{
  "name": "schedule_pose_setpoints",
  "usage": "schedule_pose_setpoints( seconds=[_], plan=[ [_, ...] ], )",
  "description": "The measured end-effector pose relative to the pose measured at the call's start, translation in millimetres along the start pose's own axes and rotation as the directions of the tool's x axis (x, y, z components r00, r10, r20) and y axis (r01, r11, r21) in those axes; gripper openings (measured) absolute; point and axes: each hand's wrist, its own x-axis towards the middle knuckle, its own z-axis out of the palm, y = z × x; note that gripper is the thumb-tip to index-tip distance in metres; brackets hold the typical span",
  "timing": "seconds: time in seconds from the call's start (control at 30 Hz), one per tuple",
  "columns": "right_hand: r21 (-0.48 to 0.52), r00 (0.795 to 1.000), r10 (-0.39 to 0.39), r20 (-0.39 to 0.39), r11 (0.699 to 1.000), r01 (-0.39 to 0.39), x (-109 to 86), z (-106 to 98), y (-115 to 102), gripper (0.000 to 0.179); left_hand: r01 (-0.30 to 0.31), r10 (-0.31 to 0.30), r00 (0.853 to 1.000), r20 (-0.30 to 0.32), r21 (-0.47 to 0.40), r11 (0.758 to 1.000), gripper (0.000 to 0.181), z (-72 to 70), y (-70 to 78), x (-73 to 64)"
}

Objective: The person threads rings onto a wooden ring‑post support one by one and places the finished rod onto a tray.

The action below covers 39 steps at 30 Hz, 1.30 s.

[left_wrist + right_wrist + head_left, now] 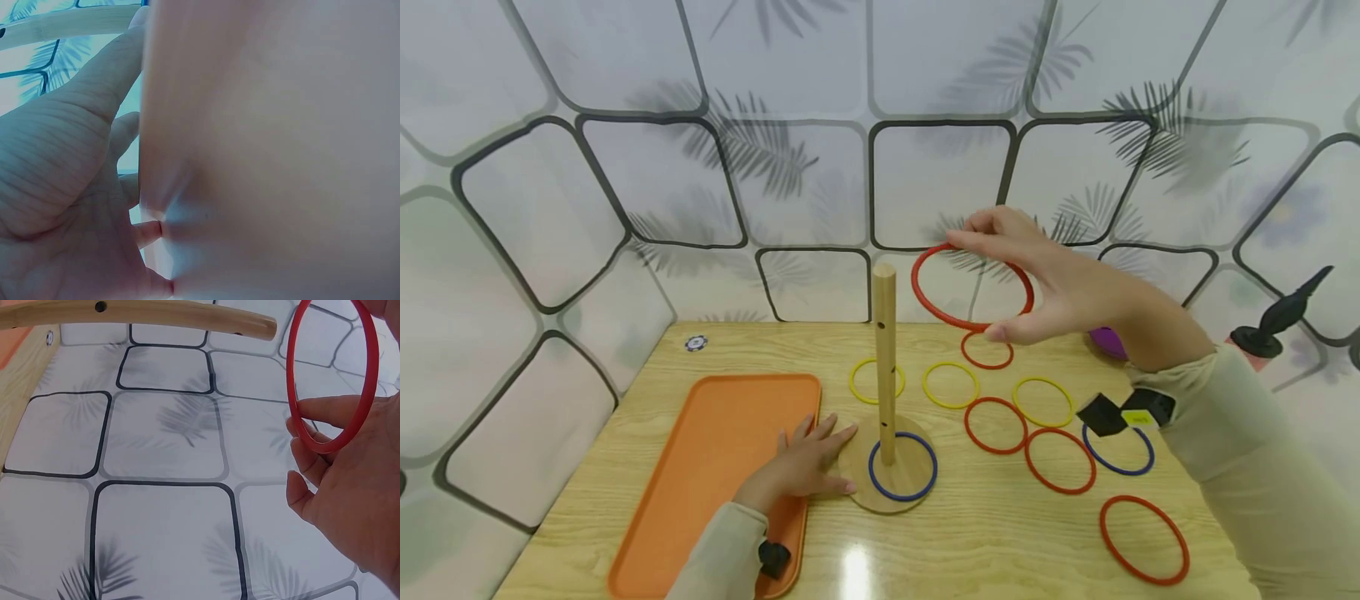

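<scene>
My right hand (1045, 271) holds a red ring (916, 279) up in the air, right of the top of a wooden peg (886, 350). Thumb and fingers grip its rim on the right side, which the right wrist view also shows. The peg stands upright on a round wooden base (865, 433). A blue ring (901, 498) lies on that base around the peg's foot. My left hand (793, 467) has its fingers spread, the tips at the base's left edge, over the rim of an orange tray (722, 450). A blurred surface fills most of the left wrist view.
Right of the base lie several rings on the wooden table (992, 533): red, yellow and one blue ring (1106, 464). One yellow ring (851, 382) sits behind the peg. A small round disc (696, 342) lies at the back left. A purple object (1108, 343) is behind the right forearm.
</scene>
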Motion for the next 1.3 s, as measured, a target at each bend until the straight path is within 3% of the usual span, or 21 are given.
schedule_pose_setpoints(
  seconds=[0.1,0.3,0.6,0.77,1.0,1.3],
  plan=[
    [0.030,1.000,0.000,0.016,1.000,-0.001,12.6,0,-1,0.082,0.000,0.000,1.000,-0.003,0.000,1.000,0.084,0.3,-1.0,-0.5],
    [0.032,0.994,0.074,0.075,0.997,-0.077,35.0,4,-6,0.080,-0.001,0.001,1.000,-0.008,-0.004,1.000,0.084,-0.5,-0.7,-2.2],
    [0.055,0.983,0.129,0.134,0.989,-0.137,49.8,17,-5,0.083,-0.018,0.018,1.000,-0.005,0.010,1.000,0.084,-0.3,0.0,-0.9],
    [0.055,0.973,0.168,0.155,0.982,-0.178,49.9,25,-5,0.083,-0.008,0.008,1.000,-0.006,0.019,1.000,0.084,1.3,-2.3,0.9],
    [0.076,0.982,0.119,0.144,0.989,-0.131,42.7,41,2,0.077,0.001,-0.001,1.000,-0.001,0.034,0.999,0.084,1.8,-2.3,1.7],
    [0.105,0.965,0.183,0.188,0.973,-0.205,24.3,64,14,0.083,-0.004,0.005,1.000,-0.003,0.037,0.999,0.084,2.0,-1.5,1.8]
  ],
)
